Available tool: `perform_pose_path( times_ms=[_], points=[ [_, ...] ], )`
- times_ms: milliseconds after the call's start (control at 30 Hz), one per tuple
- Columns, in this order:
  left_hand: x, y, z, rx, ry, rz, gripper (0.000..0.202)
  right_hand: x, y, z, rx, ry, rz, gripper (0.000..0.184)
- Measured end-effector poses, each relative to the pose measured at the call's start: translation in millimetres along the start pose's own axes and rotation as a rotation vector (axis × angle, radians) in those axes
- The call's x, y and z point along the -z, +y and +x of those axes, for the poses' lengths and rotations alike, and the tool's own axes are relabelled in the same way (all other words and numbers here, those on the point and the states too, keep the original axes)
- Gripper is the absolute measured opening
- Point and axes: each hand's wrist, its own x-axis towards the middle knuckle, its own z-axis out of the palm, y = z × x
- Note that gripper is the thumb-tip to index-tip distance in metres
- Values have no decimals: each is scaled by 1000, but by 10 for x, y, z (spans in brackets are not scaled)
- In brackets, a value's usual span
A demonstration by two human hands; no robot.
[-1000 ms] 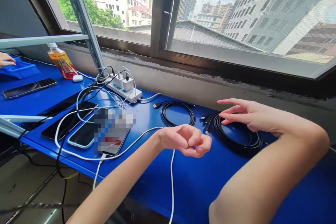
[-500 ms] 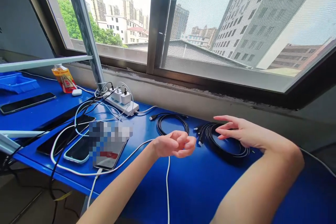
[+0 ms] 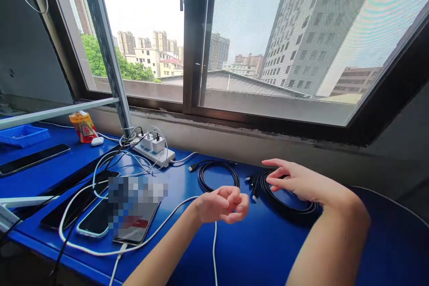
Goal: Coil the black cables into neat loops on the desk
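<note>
My left hand (image 3: 223, 204) hovers over the blue table (image 3: 254, 246), fingers loosely curled, holding nothing that I can see; a white cable (image 3: 214, 250) runs beneath it. My right hand (image 3: 295, 181) is flat with fingers spread above a thick coil of black cables (image 3: 284, 203), close to it or lightly touching. A smaller black cable coil (image 3: 217, 176) lies just left of that. Several phones (image 3: 97, 216) lie at the left, wired by white cables.
A white power strip (image 3: 154, 152) with chargers sits near the window wall. An orange bottle (image 3: 83, 126), a white earbud case (image 3: 97, 141), a blue tray (image 3: 20, 135) and another phone (image 3: 31, 159) lie on the far left table. A metal frame post (image 3: 110, 67) rises by the window.
The view has tilted upward, showing more window. Both hands stay in nearly the same pose over the cables. Another person's hand at the far left is gone from view.
</note>
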Motion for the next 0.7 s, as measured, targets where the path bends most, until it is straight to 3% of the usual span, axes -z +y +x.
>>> perform_pose_path(
  times_ms=[167, 300, 433, 533, 700],
  points=[
    [-51, 27, 25, 109, 168, 189, 37, -37, -51, -8, 61, -11, 15, 50],
    [-36, -9, 93, 143, 457, 469, 18, -55, -58, -47, 105, -5, 39, 50],
    [-6, -22, 113, 72, 786, 823, 13, -51, -66, -150, 119, 38, 96, 48],
    [-37, 77, 72, -20, 984, 1047, 12, -37, -72, -230, 88, 51, 160, 50],
    [-167, 294, -20, -84, 1112, 1253, 12, -21, 11, -254, 84, 94, 315, 61]
  ],
)
